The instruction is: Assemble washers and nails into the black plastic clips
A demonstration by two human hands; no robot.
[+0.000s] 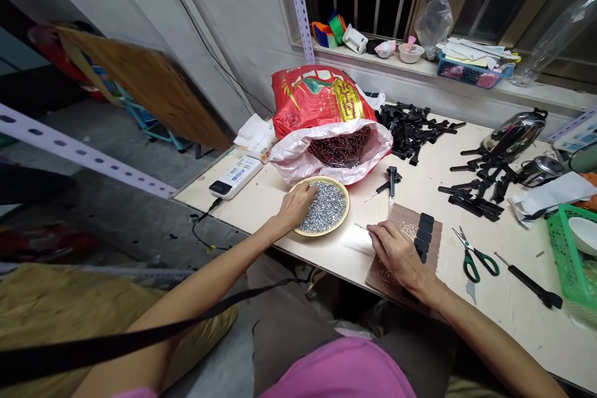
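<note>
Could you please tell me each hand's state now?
Left hand: curled over silver bits in the plate, grip unclear.
Right hand: shut on a thin metal pin.

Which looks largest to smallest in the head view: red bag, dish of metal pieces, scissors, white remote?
1. red bag
2. dish of metal pieces
3. scissors and white remote: look alike, not ranked.

Red bag (321, 99), green-handled scissors (468, 248), steel kettle (515, 134), green basket (563, 252), blue tray (466, 74)
</note>
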